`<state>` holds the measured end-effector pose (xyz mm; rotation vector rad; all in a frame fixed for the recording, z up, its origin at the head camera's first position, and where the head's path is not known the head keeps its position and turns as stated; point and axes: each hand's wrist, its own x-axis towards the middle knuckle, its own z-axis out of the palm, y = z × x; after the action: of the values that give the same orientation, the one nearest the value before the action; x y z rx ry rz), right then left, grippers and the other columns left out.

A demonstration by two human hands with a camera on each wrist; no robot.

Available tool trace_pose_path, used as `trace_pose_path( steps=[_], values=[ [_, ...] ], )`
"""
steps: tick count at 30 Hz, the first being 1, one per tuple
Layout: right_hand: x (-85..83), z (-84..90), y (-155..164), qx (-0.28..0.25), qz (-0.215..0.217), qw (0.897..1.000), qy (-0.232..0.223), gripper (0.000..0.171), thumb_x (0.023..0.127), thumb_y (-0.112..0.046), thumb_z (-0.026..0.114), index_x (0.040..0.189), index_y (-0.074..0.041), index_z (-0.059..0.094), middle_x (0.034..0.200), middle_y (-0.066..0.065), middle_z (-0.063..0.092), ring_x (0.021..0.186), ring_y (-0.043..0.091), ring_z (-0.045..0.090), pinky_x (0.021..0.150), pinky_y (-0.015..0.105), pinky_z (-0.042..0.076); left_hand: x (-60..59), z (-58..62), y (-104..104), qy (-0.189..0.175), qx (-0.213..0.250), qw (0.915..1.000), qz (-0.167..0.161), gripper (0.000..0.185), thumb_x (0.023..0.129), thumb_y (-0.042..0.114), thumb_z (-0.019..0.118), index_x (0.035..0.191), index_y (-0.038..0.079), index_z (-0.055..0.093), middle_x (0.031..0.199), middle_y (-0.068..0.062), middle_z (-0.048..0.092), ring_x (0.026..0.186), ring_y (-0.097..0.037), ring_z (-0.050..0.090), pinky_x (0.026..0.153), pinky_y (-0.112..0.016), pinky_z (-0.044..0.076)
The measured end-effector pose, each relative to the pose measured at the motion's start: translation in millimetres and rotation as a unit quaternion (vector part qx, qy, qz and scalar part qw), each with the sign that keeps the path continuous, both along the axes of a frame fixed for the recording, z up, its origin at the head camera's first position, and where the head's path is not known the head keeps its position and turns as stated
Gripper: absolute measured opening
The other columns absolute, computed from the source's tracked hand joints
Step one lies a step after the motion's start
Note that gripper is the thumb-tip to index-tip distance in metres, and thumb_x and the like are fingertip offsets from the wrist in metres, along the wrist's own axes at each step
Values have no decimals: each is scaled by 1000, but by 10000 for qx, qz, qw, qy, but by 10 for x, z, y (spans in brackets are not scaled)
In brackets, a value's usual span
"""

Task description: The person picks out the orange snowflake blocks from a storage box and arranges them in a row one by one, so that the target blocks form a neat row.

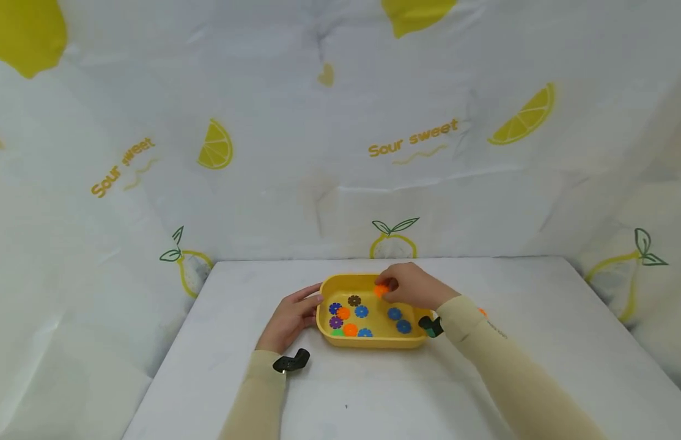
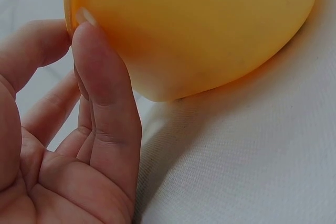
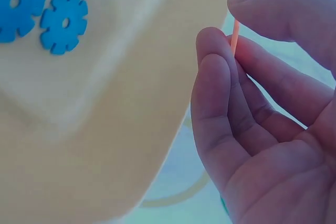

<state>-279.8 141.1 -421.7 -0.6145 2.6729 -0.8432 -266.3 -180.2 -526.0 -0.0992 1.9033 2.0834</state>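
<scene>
at the left edge of the tray [image 1: 373, 343], my left hand [image 1: 288, 318] grips the rim, thumb and fingers set against it, with a left sleeve [image 1: 260, 394] and a black wrist camera [image 1: 293, 363] below. the tray itself is yellow and sits by the worktop's [image 1: 324, 397] far edge, around the middle.

near the tray's left edge lie a dark blue disc [image 1: 335, 308], a purple disc [image 1: 336, 322] and, by the near left corner, a green disc [image 1: 338, 333] partly hidden by the near wall. just right come two orange discs [image 1: 350, 330], a brown disc [image 1: 354, 300] farther back, and two blue discs [image 1: 361, 311], one against the near edge.

at the tray's far edge, right of its middle, my right hand [image 1: 414, 286] pinches an orange disc [image 1: 381, 291] between thumb and fingers; i cannot tell whether it touches the tray. nearer the right edge lie two more blue discs [image 1: 403, 327].

past my right sleeve [image 1: 502, 354], another orange disc [image 1: 483, 312] shows, partly hidden, toward the worktop's right edge.
</scene>
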Motion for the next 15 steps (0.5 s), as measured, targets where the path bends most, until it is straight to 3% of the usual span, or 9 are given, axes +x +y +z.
trace_pose_path(
  steps=[9, 15],
  values=[
    [127, -66, 335, -349, -319, 9988, 161, 35, 98, -18, 80, 132, -10, 76, 112, -2, 74, 98, 16, 62, 90, 34, 57, 36, -33, -2, -34, 128, 9999, 96, 57, 98, 33, 82, 151, 20, 65, 117, -11, 73, 90, -19, 67, 84, -30, 64],
    [272, -63, 678, -670, -753, 9946, 231, 33, 98, -21, 79, 131, -13, 76, 113, 0, 74, 103, 19, 65, 90, 36, 58, 48, 12, 32, 3, -4, 9999, 136, 56, 99, 33, 80, 151, 20, 64, 126, -15, 72, 94, -21, 68, 84, -29, 64]
  ],
)
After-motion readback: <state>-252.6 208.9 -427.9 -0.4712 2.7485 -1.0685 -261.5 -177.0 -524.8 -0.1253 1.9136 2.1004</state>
